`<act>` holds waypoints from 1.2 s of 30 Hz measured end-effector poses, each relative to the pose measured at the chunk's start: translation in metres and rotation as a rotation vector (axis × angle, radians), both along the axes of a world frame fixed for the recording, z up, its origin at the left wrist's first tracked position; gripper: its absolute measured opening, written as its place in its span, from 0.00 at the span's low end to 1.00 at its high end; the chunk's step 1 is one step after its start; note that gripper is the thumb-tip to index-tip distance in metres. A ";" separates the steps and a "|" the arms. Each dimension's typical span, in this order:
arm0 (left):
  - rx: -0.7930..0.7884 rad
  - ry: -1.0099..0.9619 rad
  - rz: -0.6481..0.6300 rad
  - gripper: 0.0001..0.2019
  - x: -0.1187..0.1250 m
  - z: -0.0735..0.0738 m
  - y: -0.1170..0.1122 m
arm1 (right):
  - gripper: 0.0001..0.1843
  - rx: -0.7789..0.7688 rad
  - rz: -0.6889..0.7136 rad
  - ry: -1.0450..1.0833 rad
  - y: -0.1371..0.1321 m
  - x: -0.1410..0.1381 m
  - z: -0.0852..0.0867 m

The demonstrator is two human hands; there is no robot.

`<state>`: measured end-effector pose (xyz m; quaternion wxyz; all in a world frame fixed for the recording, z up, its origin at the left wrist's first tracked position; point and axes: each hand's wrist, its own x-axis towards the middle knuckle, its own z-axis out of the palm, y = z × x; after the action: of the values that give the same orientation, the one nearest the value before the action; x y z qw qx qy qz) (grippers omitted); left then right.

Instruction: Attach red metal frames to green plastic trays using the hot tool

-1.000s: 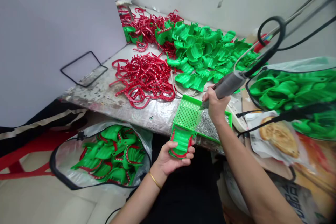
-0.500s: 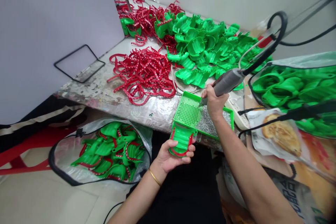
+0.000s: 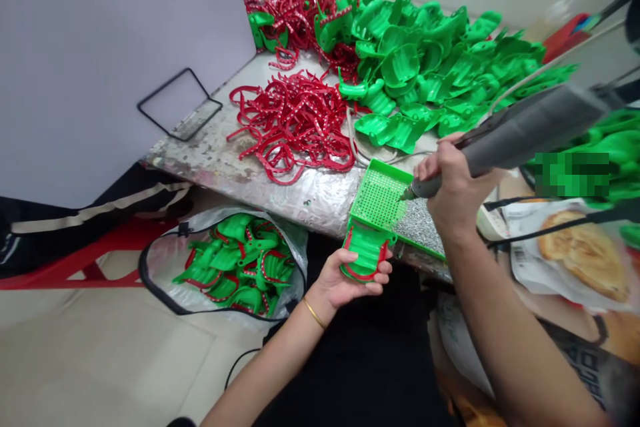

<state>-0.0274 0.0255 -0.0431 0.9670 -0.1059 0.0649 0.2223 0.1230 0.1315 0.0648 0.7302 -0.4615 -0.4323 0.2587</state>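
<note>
My left hand [image 3: 353, 277] is closed on a curved green plastic piece [image 3: 367, 249] with a red strip along its edge, held in front of the table's near edge. In my right hand [image 3: 450, 180] is a grey electric screwdriver [image 3: 530, 130], tilted so that its tip points down to the left. That tip is over a green perforated tray [image 3: 381, 195], near the small silvery screws [image 3: 423, 223] heaped in its right part. Whether the tip touches a screw I cannot tell.
Red strips [image 3: 295, 123] lie piled on the table, with green pieces [image 3: 425, 67] heaped behind. Below at left, an open bag [image 3: 167, 273] holds green pieces with red edging. A packet [image 3: 575, 247] lies at right. A pale panel [image 3: 115, 47] stands at left.
The view has shifted, so most things sit further right and the table a little higher. The screwdriver now leans more toward the right. Both hands keep their hold.
</note>
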 end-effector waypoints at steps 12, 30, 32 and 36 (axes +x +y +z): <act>0.027 -0.021 0.023 0.22 0.001 0.002 0.000 | 0.04 -0.135 0.258 0.052 -0.049 -0.066 -0.006; 0.039 0.048 0.057 0.16 0.000 0.001 0.000 | 0.06 -0.188 0.225 0.045 -0.051 -0.074 -0.018; 0.029 0.072 0.057 0.15 -0.001 -0.001 -0.001 | 0.06 -0.196 0.193 0.052 -0.053 -0.076 -0.018; -0.021 0.126 0.069 0.17 0.000 -0.006 -0.003 | 0.07 -0.201 0.107 0.071 -0.058 -0.082 -0.019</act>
<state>-0.0275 0.0228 -0.0494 0.9516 -0.1041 0.1243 0.2612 0.0407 0.0734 0.0463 0.6801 -0.4992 -0.4021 0.3557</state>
